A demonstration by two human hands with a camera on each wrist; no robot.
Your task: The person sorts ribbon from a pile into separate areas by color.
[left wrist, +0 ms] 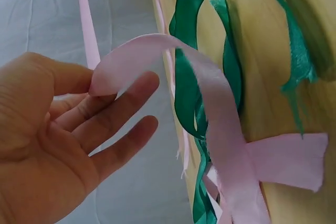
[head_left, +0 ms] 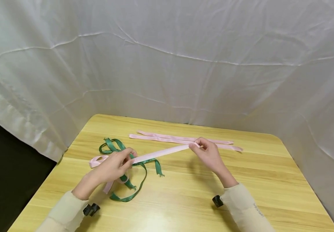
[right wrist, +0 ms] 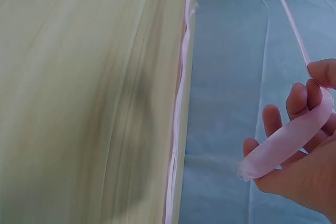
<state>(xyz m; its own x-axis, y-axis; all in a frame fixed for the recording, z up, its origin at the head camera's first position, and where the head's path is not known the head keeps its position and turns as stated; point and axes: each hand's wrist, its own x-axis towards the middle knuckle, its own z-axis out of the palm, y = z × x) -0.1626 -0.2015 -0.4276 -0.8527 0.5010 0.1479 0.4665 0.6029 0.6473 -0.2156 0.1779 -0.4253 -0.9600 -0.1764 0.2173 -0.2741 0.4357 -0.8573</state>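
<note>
A pink ribbon (head_left: pixel 161 153) stretches nearly straight between both hands above the table. My left hand (head_left: pixel 113 166) pinches it between thumb and index finger. In the left wrist view the other fingers of that hand are spread, and the pink ribbon (left wrist: pixel 220 98) curves past them down toward the pile. My right hand (head_left: pixel 208 155) pinches the other end, and in the right wrist view a short tail of the ribbon (right wrist: pixel 286 145) lies across its palm. Beneath and around the left hand are tangled green ribbons (head_left: pixel 139 190) with frayed ends, mixed with pink loops (head_left: pixel 96 161).
Two pink ribbons (head_left: pixel 161 138) lie side by side, roughly straight, near the back of the wooden table (head_left: pixel 271 180). A pale cloth (head_left: pixel 184 80) hangs behind and beside the table. Small black devices (head_left: pixel 217 201) sit at the cuffs of both sleeves.
</note>
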